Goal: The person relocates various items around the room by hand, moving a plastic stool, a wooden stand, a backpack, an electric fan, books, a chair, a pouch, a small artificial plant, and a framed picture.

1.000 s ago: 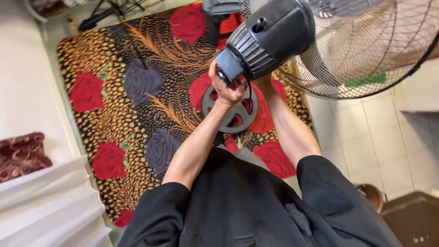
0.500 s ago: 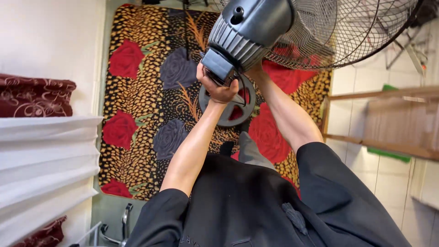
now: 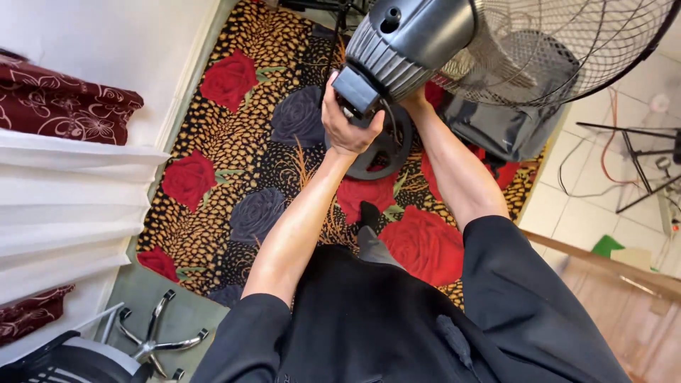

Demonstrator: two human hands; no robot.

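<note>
Left hand (image 3: pixel 347 128) clenched under fan (image 3: pixel 415 39) motor neck; right hand's grip hidden behind it, unclear; round base (image 3: pixel 386 152) on rug (image 3: pixel 234 135).

- The left hand (image 3: pixel 347 124) grips the underside of a dark grey plastic fan motor housing (image 3: pixel 408 42), fingers curled around it.
- The right hand (image 3: pixel 415 99) reaches up behind the housing, mostly hidden.
- A round wire fan guard (image 3: pixel 567 50) sits beside.
- Below lie a round dark fan base (image 3: pixel 386 152) and a rose-patterned rug (image 3: pixel 234 142).
</note>
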